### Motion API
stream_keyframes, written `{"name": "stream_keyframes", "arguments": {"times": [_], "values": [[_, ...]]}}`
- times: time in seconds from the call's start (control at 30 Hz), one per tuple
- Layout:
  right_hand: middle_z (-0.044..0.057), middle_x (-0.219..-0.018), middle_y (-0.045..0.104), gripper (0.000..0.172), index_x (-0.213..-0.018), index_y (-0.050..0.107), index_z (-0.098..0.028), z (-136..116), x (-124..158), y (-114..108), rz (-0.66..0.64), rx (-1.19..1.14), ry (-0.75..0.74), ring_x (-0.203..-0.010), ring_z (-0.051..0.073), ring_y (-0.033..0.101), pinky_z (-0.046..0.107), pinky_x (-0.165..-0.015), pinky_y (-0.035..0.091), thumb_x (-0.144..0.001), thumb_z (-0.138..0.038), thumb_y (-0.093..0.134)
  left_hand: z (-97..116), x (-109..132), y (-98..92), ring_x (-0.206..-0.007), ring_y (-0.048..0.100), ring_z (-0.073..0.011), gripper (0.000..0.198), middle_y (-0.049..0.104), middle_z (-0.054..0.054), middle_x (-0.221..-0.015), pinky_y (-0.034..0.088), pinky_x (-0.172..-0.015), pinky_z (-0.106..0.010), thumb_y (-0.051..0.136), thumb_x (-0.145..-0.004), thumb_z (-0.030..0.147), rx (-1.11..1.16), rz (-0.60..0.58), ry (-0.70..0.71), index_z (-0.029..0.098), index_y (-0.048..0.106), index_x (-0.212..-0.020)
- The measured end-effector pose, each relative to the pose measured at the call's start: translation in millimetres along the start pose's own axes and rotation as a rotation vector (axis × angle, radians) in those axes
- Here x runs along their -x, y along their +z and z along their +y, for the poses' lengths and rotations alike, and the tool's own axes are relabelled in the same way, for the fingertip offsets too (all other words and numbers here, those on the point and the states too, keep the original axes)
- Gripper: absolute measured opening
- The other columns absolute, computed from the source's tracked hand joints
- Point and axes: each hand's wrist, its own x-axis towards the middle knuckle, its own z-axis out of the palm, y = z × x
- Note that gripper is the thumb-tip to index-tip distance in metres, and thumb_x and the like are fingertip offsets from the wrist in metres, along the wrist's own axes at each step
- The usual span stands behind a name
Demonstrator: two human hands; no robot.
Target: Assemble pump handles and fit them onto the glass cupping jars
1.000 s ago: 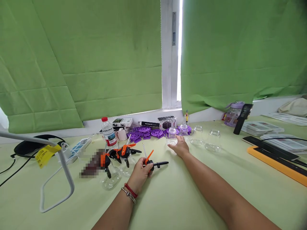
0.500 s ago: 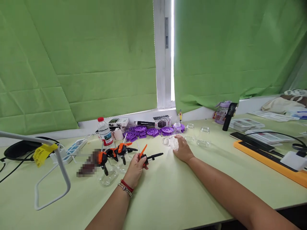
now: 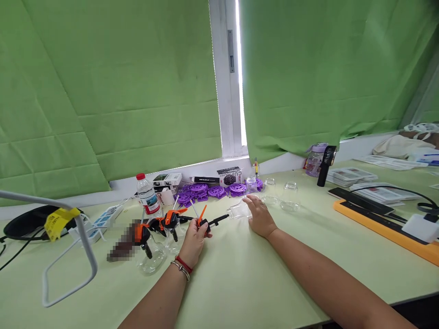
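My left hand (image 3: 195, 237) pinches a black-and-orange spray trigger head (image 3: 205, 224), its black nozzle pointing right. My right hand (image 3: 260, 217) is curved around the base of a clear plastic bottle (image 3: 239, 210), which is tipped sideways with its neck to the left. The nozzle end lies close to the bottle's neck in view. Left of my left hand stand clear bottles fitted with orange-and-black spray heads, one at the front (image 3: 152, 260) and another (image 3: 174, 242) behind it. Beyond my right hand are more clear bottles without heads, including one (image 3: 290, 196) to the right.
Purple plastic pieces (image 3: 199, 191) lie along the wall near small boxes (image 3: 229, 176) and a red-capped water bottle (image 3: 148, 196). At left are a white metal stand (image 3: 92, 260) and a power strip (image 3: 106, 219). An orange-and-black bar (image 3: 380, 230) and paper stacks (image 3: 353, 176) lie right.
The clear bottle has lowered slightly, and my right hand's fingers reach further left over it. My left hand still holds the spray head. The view has shifted a little.
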Motion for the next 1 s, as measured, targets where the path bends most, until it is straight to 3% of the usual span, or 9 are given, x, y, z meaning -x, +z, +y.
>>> {"name": "stream_keyframes", "arguments": {"times": [0.2,0.43,0.73,0.9,1.0], "values": [[0.010,-0.139,0.043,0.073,-0.132,0.047,-0.021,-10,1,-4,-0.038,-0.004,-0.020,-0.130,0.030,0.035,0.048,-0.108,0.029,-0.061,-0.005,0.052,4,-13,9.2,-0.071,0.057,-0.0130,0.031,0.053,0.000,-0.079,0.052,-0.063,-0.028,0.064,-0.074,0.039,-0.022,-0.052,-0.026,0.017,0.049,-0.089],[0.010,-0.136,0.047,0.068,-0.131,0.050,-0.020,-26,-1,-8,-0.070,-0.053,-0.046,-0.128,0.030,0.037,0.046,-0.108,0.028,-0.063,-0.012,0.058,5,-29,5.9,-0.068,0.057,-0.0129,0.037,0.054,0.000,-0.080,0.049,-0.060,-0.028,0.064,-0.071,0.045,-0.013,-0.093,-0.038,0.016,0.049,-0.089],[0.011,-0.133,0.051,0.072,-0.132,0.048,-0.022,-46,-2,-13,-0.122,-0.147,-0.096,-0.125,0.032,0.041,0.048,-0.106,0.031,-0.062,-0.020,0.068,9,-18,-2.7,-0.075,0.057,-0.0141,0.039,0.057,-0.002,-0.086,0.049,-0.066,-0.028,0.062,-0.075,0.045,0.041,-0.197,-0.053,0.017,0.050,-0.099],[0.012,-0.132,0.051,0.070,-0.129,0.048,-0.020,-45,0,-13,-0.104,-0.170,-0.100,-0.126,0.032,0.040,0.049,-0.107,0.031,-0.062,-0.021,0.069,12,-15,-2.3,-0.068,0.052,-0.0112,0.036,0.051,0.001,-0.080,0.039,-0.052,-0.021,0.059,-0.079,0.046,0.020,-0.230,-0.050,0.018,0.047,-0.099],[0.012,-0.132,0.051,0.069,-0.129,0.048,-0.020,-46,2,-15,-0.102,-0.178,-0.128,-0.126,0.032,0.040,0.048,-0.107,0.030,-0.062,-0.020,0.068,13,-12,-1.7,-0.063,0.049,-0.0097,0.036,0.049,0.003,-0.076,0.037,-0.051,-0.021,0.059,-0.079,0.046,-0.002,-0.231,-0.046,0.019,0.047,-0.098]]}}
